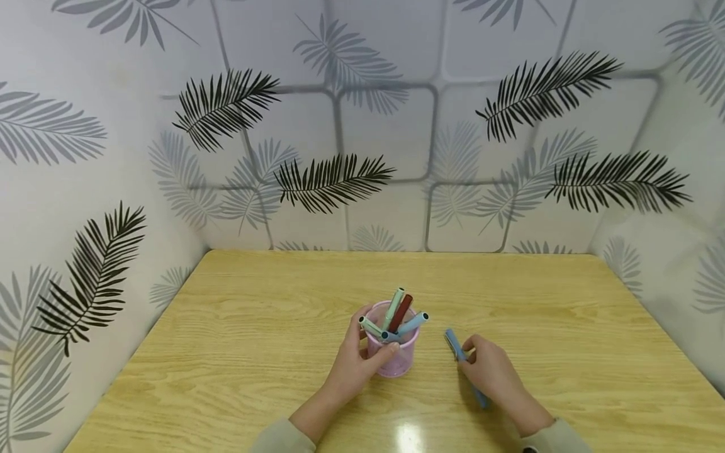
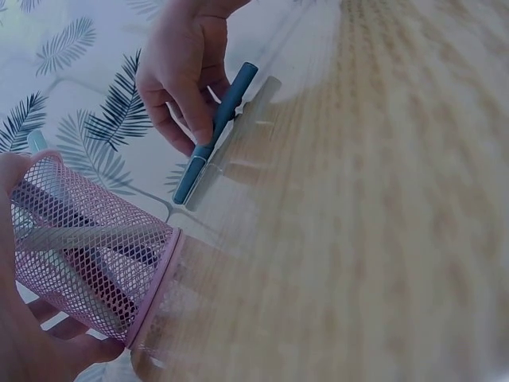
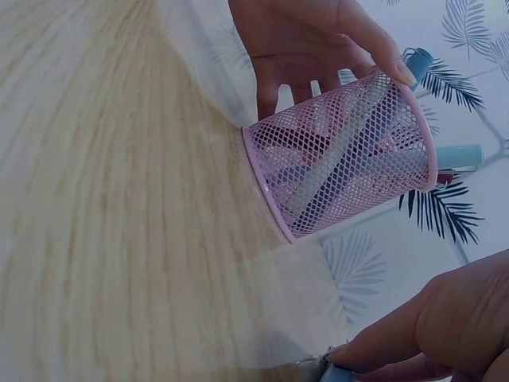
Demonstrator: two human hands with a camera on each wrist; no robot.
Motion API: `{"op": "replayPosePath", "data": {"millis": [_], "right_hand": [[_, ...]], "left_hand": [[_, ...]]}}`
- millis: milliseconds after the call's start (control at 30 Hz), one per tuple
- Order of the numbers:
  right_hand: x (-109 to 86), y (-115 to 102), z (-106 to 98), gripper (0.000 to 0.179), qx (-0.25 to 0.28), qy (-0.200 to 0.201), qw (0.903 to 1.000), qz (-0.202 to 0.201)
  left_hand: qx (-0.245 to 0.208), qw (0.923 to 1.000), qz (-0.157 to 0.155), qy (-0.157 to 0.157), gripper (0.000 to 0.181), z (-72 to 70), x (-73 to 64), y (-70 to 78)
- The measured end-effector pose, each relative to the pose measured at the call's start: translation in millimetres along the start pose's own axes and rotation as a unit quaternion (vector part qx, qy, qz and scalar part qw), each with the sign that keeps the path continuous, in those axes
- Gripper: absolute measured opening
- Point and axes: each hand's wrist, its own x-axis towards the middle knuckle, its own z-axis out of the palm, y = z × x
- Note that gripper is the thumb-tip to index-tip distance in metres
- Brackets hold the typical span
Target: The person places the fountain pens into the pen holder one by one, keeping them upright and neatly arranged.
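Note:
A pink mesh pen holder [image 1: 401,363] stands upright on the table, with my left hand [image 1: 352,371] gripping its side, thumb near the rim. Inside it lean several pens: a dark red pen [image 1: 401,313], a light blue pen [image 1: 413,323], another blue one and light green pens [image 1: 392,308]. To the right of the holder, my right hand [image 1: 496,372] pinches a capped blue pen [image 2: 231,103] around its middle, between thumb and fingers. The pen lies low along the tabletop, pointing away from me; part of it is hidden under the hand in the head view.
The light wood table [image 1: 255,302] has a glossy surface that reflects a lamp near its front edge. Behind it and at both sides rise pale walls [image 1: 385,126] printed with dark and grey leaves.

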Motion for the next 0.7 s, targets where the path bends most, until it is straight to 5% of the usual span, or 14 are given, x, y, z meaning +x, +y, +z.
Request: {"op": "replayPosePath", "data": {"millis": [267,700], "right_hand": [[-0.1,-0.7,-4.2,0.021,-0.012,-0.015,0.9997,-0.012],[-1.4,0.1,-5.2,0.02,0.031,0.028,0.9991,-0.006]], "left_hand": [[-0.003,1.0,0.001,-0.003,0.073,-0.2,1.0,-1.4],[-0.011,0.9999,-0.002,-0.003,0.072,0.2,0.7,-1.7]]}}
